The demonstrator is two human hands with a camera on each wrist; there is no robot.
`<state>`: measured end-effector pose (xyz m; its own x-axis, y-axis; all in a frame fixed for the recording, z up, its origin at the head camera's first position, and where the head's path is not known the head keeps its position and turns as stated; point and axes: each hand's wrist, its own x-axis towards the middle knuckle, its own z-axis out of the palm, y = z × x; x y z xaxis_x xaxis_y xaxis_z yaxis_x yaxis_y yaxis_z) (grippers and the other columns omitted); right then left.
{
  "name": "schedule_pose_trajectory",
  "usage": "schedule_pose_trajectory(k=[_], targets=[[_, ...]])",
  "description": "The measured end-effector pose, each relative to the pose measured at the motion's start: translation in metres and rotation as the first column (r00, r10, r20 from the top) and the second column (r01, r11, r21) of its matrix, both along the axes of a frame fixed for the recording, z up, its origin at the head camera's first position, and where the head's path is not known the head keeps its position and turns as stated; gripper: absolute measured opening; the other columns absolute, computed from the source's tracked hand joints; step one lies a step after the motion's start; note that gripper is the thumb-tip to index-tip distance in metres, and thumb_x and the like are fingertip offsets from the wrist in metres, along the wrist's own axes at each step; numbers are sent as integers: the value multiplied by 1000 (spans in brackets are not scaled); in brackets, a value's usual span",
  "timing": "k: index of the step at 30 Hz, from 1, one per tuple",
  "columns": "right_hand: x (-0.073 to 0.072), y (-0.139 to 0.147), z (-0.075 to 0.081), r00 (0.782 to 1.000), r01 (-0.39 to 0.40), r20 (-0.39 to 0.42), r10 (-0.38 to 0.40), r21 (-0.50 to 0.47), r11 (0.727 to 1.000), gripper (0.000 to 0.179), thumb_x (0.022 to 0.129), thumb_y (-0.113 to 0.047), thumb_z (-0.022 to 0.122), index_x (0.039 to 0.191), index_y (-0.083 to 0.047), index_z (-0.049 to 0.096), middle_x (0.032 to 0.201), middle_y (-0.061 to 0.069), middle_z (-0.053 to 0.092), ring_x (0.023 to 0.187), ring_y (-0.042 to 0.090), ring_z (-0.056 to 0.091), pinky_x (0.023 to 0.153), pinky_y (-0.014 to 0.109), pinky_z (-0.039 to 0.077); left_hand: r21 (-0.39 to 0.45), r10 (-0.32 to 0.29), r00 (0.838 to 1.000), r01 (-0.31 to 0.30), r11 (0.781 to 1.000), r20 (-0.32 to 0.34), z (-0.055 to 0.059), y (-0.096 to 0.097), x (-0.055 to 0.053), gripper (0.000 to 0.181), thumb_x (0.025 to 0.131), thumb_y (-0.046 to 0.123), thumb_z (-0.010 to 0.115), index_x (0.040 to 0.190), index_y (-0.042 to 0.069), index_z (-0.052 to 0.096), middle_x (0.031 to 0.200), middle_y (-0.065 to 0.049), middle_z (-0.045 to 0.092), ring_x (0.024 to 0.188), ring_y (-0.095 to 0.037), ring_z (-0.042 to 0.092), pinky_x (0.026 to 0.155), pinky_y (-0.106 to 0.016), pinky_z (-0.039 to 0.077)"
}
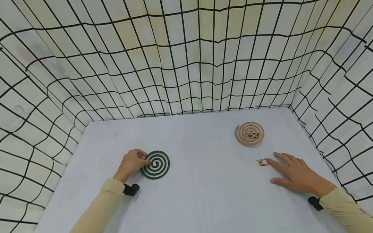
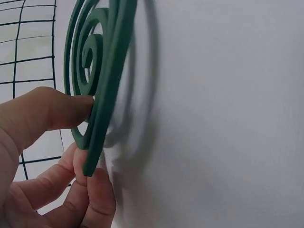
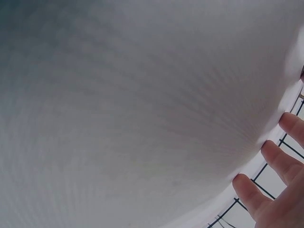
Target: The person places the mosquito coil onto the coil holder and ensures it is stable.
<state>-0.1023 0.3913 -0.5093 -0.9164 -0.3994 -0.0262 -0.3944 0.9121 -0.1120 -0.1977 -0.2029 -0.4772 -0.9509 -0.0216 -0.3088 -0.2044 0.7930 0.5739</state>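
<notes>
A green mosquito coil (image 1: 155, 165) is pinched at its left edge by my left hand (image 1: 133, 164). In the left wrist view the thumb (image 2: 78, 111) lies over the coil's near face, fingers beneath its rim, and the coil casts a shadow on the white surface beside it. On the right, my right hand (image 1: 298, 174) rests on the table with its fingers spread. Its index fingertip is at the edge of a small red and white printed piece (image 1: 262, 162), perhaps touching it. Only fingertips (image 3: 249, 190) of that hand show in the right wrist view.
A tan mosquito coil (image 1: 238, 135) lies flat at the back right, with small dark and yellow marks near its centre. Black netting (image 1: 199, 57) over pale walls encloses the white table (image 1: 202, 185) at the back and both sides.
</notes>
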Motion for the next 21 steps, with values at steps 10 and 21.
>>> schedule_pose_trajectory(k=[10, 21], targets=[[-1, 0, 0, 1000, 9, 18, -9, 4, 1000, 74, 93, -66, 63, 155, -29, 46, 159, 18, 44, 142, 47, 44, 103, 69, 41, 151, 24, 998, -32, 988, 50, -1, -5, -2, 45, 89, 18, 76, 128, -2, 61, 123, -20, 65, 112, -31, 61, 99, -45, 50], [0, -1, 0, 1000, 8, 4, -8, -2, 1000, 74, 92, -65, 65, 155, -30, 47, 158, 17, 45, 140, 47, 46, 102, 68, 42, 303, 26, 995, -54, 951, 96, -1, -7, 1, 46, 94, 18, 72, 133, 0, 55, 133, -25, 65, 106, -24, 67, 89, -31, 51]])
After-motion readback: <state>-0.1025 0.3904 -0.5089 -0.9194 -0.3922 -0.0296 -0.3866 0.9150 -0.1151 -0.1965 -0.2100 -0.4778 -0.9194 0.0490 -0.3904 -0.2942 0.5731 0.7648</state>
